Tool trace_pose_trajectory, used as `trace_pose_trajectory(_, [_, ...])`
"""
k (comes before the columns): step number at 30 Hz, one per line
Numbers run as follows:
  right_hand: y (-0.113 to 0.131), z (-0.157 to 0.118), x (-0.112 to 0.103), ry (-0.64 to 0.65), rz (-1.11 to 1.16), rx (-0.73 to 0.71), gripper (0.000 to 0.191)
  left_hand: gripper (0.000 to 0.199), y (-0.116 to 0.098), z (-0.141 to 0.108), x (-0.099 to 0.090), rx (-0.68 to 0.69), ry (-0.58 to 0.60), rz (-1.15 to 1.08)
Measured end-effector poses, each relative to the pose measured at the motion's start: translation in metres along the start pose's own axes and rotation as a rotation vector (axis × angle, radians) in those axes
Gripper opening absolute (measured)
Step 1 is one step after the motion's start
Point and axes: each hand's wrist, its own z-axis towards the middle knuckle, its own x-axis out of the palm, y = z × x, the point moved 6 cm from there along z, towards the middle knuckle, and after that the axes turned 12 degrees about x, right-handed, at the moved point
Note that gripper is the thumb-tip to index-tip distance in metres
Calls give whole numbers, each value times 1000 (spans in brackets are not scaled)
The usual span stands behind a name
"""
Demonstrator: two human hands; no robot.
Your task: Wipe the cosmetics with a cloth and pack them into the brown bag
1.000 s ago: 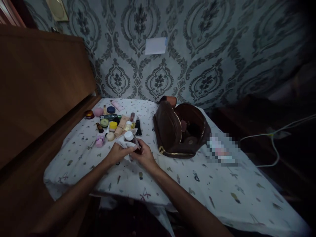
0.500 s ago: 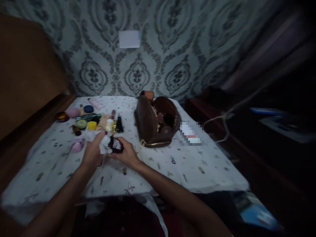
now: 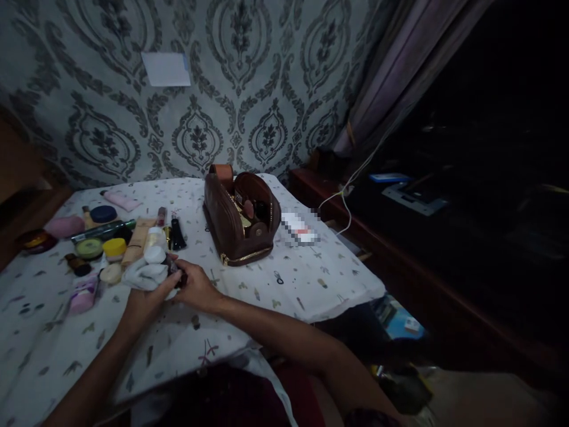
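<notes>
My right hand (image 3: 198, 287) is closed around a small dark bottle (image 3: 180, 277), most of which the fingers hide. My left hand (image 3: 149, 308) presses a white cloth (image 3: 144, 276) against the bottle's left side, thumb on top. A round white piece (image 3: 154, 255) shows just above the cloth; I cannot tell whether it belongs to the bottle. Both hands are above the near part of the table. Beyond them are a beige tube (image 3: 137, 240), a white jar (image 3: 154, 237), a yellow-lidded jar (image 3: 114, 249) and a cream-coloured jar (image 3: 111, 274).
A brown bag (image 3: 217, 222) stands unzipped to the right, with cosmetics inside. More items lie at the left, among them a purple tube (image 3: 83, 295), a green-lidded jar (image 3: 89, 248) and a pink tube (image 3: 121, 200). A white cable (image 3: 349, 204) hangs past the table's right side.
The whole view has swung to the right, so the table, bag and hands appear further left. The bottle has turned in my hands, and its label no longer shows.
</notes>
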Motion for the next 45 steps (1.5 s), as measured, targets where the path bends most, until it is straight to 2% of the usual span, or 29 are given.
trace_pose_trajectory(3, [-6, 6, -4, -42, -14, -4, 60, 45, 20, 3, 6, -122, 55, 10])
trace_pose_trajectory(6, [-11, 11, -4, -38, -6, 42, 57, 48, 27, 5, 8, -129, 70, -65])
trace_pose_trajectory(9, [-10, 12, 2, 100, 129, 113, 61, 48, 33, 6, 6, -129, 69, -192])
trace_pose_trajectory(11, [-6, 9, 7, 197, 189, 170, 55, 49, 38, 4, 5, -155, 97, -273])
trace_pose_trajectory(13, [-2, 6, 7, 228, 245, 186, 49, 48, 40, 4, 2, -155, 99, -294])
trace_pose_trajectory(18, [-4, 8, 3, 157, 306, 257, 49, 35, 37, 5, -9, -78, -16, -217])
trace_pose_trajectory(23, [-6, 13, -3, 41, 227, 236, 50, 31, 35, 6, -9, -32, -49, -213])
trace_pose_trajectory(26, [-5, 12, -6, -6, 173, 228, 47, 31, 27, 8, -10, 50, -66, -173])
trace_pose_trajectory(29, [-5, 9, -8, -29, 157, 222, 44, 39, 18, 8, -11, 154, -49, -86])
trace_pose_trajectory(34, [-7, 7, -7, -22, 205, 199, 41, 60, 14, 2, -4, 249, 58, 9])
trace_pose_trajectory(38, [-4, 9, -10, -83, 285, 174, 64, 71, 9, -3, 6, 309, 130, 13])
trace_pose_trajectory(41, [-3, 7, -9, -94, 363, 230, 73, 60, 6, -3, 8, 309, 89, 38])
trace_pose_trajectory(45, [0, 3, -2, -23, 400, 235, 69, 44, 5, 2, 3, 266, -15, 78])
